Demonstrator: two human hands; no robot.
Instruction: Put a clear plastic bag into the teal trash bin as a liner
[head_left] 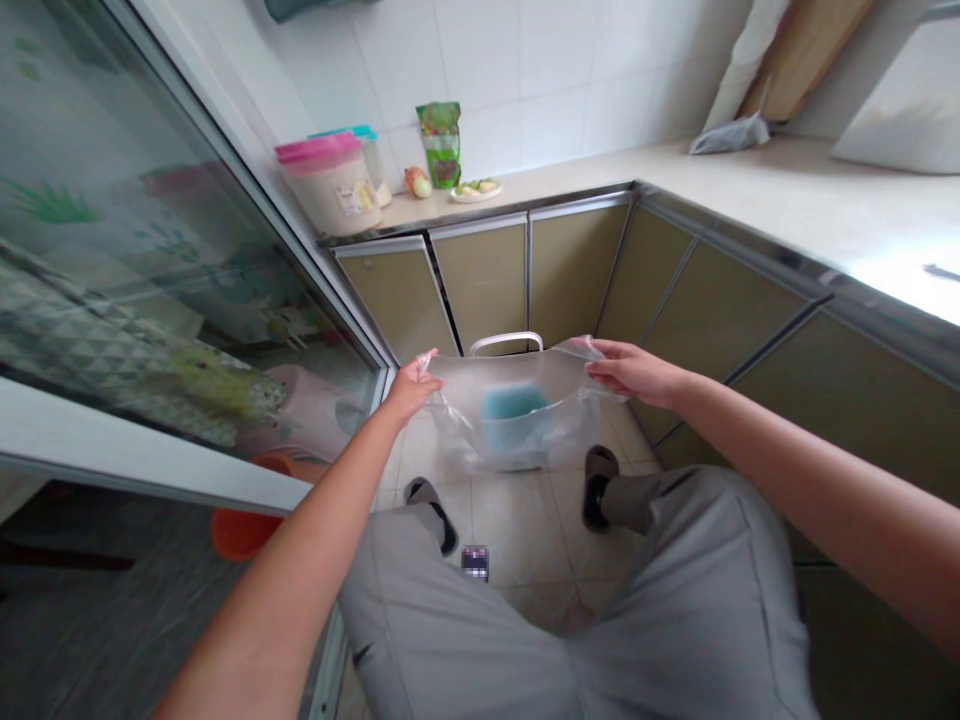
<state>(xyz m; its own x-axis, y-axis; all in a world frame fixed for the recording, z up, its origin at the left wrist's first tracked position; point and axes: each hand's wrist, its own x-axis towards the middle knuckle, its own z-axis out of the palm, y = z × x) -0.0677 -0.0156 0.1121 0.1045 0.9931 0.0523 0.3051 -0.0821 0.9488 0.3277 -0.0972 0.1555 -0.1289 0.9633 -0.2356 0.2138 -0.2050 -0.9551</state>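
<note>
A translucent plastic bag [457,445] is stretched wide between my two hands, its mouth spread apart. My left hand [412,388] pinches the bag's left upper edge. At the opposite edge, my right hand [634,370] grips a bunched piece of the plastic. Through the film shows a blurred blue-green shape [514,415]; whether it lies in the bag or behind it I cannot tell. A white curved handle [506,338] rises just beyond the bag's upper edge, and what it belongs to is mostly hidden.
Cabinets [480,280] enclose the far and right sides. On the counter [570,178] stand a pink-lidded tub [330,185], a green pouch [441,145], an onion [420,184] and a small plate [457,195]. A glass door [187,230] borders the left, near an orange bucket [238,533]. A small dark object [475,562] lies on the floor.
</note>
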